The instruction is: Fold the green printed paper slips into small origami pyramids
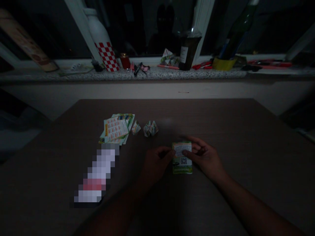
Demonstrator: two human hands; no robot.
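Note:
A printed paper card [182, 160] with green bands, lines of text and a QR code is held just above the table in front of me. Its left edge is pinched between the thumb and fingers of my left hand [157, 162]. From the right, my right hand [208, 158] grips it, thumb on the face and fingers behind; those fingers are slightly blurred. Beyond my left hand stand a small folded paper piece [136, 127] and a pair of similar folded pieces [150, 128], close together. Left of them lies a loose stack of printed cards [116, 128].
A pixelated long object [97, 175], probably a lit screen, lies left of my left arm. Along the granite windowsill [157, 74] stand a red-checked white bottle [105, 49], a small red jar [124, 61], a dark cup [189, 50] and a roll of yellow tape [223, 63].

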